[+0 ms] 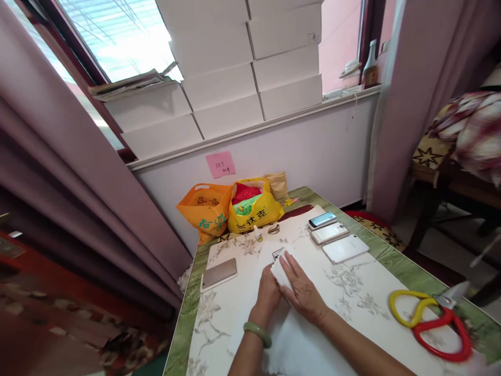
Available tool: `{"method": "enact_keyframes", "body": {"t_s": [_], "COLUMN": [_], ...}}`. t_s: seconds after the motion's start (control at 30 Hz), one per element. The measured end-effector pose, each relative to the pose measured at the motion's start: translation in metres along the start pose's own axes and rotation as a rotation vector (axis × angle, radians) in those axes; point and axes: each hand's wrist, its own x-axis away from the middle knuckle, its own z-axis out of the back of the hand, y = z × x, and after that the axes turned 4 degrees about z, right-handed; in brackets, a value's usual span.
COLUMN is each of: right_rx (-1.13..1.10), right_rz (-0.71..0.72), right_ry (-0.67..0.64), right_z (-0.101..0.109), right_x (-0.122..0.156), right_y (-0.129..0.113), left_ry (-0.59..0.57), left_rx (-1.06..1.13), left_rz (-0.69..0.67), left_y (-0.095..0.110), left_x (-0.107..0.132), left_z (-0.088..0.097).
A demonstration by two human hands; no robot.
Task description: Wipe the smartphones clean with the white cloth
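My left hand (267,292), with a green jade bangle (257,333) on the wrist, is curled at the left edge of a white cloth (281,271) that covers most of a phone (278,253) on the table. My right hand (302,288) lies flat on the cloth with the fingers stretched out and pressed down. Only the phone's top end shows beyond the cloth. A gold phone (219,273) lies to the left.
Three more phones (333,233) lie in a row at the back right of the floral mat (352,292). Large scissors with yellow and red handles (430,318) sit at the right. Orange (205,211) and yellow bags (254,211) stand at the far table end under stacked white boxes (242,68).
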Motion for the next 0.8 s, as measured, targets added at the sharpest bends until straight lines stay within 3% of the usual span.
{"method": "enact_keyframes", "body": {"t_s": [0.13, 0.37, 0.57, 0.7, 0.8], "right_rx": [-0.134, -0.184, -0.12, -0.042, 0.054], "right_rz": [-0.058, -0.095, -0.131, -0.091, -0.044], "right_ry": [0.086, 0.095, 0.06, 0.036, 0.039], "right_z": [0.004, -0.004, -0.006, -0.007, -0.005], "right_x": [0.001, 0.001, 0.004, 0.006, 0.005], "right_y": [0.002, 0.007, 0.007, 0.007, 0.001], "left_ry": [0.031, 0.268, 0.072, 0.139, 0.21], "left_rx": [0.291, 0.528, 0.851, 1.08, 1.136], "left_rz": [0.062, 0.165, 0.284, 0.381, 0.392], "left_y": [0.02, 0.008, 0.002, 0.003, 0.002], "left_x": [0.006, 0.006, 0.014, 0.017, 0.017], "left_z": [-0.021, -0.038, -0.032, -0.035, -0.039]}}
